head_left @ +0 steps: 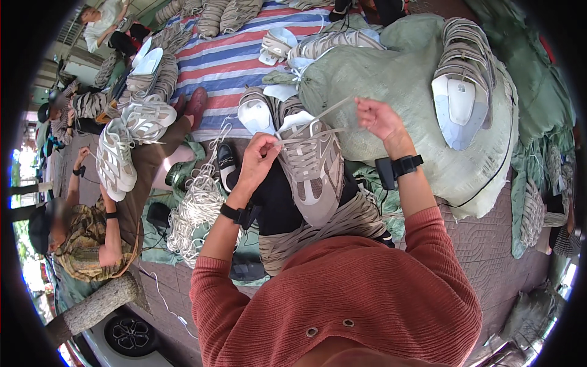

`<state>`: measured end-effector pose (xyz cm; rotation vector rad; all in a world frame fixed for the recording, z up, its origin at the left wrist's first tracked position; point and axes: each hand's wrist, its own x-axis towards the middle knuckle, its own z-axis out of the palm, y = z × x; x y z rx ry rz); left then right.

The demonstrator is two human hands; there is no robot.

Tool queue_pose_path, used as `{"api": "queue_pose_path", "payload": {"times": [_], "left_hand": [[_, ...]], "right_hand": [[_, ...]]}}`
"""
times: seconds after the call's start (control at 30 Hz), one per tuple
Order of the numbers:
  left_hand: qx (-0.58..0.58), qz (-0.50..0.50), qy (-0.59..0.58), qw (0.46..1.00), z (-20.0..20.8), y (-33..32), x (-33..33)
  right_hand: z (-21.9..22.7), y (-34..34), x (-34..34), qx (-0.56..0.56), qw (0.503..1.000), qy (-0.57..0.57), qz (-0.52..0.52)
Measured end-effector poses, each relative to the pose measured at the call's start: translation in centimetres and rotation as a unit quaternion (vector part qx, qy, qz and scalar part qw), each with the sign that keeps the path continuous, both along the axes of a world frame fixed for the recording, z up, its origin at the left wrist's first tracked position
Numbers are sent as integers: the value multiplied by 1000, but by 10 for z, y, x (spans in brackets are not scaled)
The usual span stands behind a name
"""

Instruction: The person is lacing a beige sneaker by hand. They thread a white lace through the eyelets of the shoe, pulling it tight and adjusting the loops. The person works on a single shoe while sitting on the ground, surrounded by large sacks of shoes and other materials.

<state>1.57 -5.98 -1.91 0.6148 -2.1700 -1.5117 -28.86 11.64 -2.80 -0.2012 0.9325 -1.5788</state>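
A grey-beige sneaker upper (317, 202) lies over my lap, toe toward me, with flat beige laces threaded across its front. At its left side my left hand (260, 156) is closed in a pinch on a shoelace by the upper eyelets. Off to the right, my right hand (380, 121) is raised with curled fingers, at the end of a shoelace (332, 110) pulled out taut from the shoe's top. A second lace stretch runs just below it. A bundle of beige laces (281, 241) rests on my lap under the toe.
A stuffed pale green sack (391, 92) stands at the right, with stacked shoe uppers (461, 98) on it. A tangle of white cord (195, 214) lies at the left. Beyond is a striped tarp (214, 67). At left, a co-worker in camouflage (92, 244) sits near white sneakers (116, 162).
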Motion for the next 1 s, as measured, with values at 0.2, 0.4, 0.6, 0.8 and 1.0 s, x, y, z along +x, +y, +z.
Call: {"api": "queue_pose_path", "payload": {"times": [0.2, 0.4, 0.6, 0.8, 1.0], "left_hand": [[-204, 46, -5, 978, 31, 9, -22], [-463, -97, -32, 881, 37, 43, -41], [-498, -129, 14, 858, 53, 50, -25], [-382, 6, -13, 924, 41, 29, -49], [-299, -29, -125, 946, 25, 24, -69]], "right_hand": [[-5, -5, 47, 147, 897, 415, 25], [1, -15, 93, 69, 706, 705, 14], [12, 4, 94, 65, 708, 694, 110], [17, -1, 94, 43, 804, 592, 46], [16, -3, 84, 40, 884, 449, 123]]}}
